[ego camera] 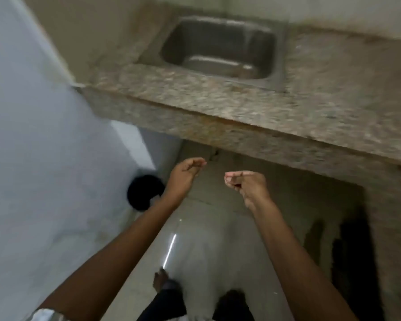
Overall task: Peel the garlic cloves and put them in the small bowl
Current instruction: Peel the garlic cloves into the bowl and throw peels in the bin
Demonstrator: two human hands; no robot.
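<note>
While you stand at the counter (218, 107) | left hand (185, 173): loosely curled, empty | right hand (247, 185): fingertips bunched, contents unclear | garlic, bowl: unseen | risk: loose pinch spills contents below your grip.

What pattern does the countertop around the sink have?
The countertop is speckled brown-and-grey stone, like granite. The head view, the only one, shows it, though blurred.

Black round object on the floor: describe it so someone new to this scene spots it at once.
Find the speckled stone counter holding the steel sink. Below its left end, beside the pale wall, the black round object sits on the floor, partly behind the wrist of the left hand. Nothing else there is round and solid black.
</note>
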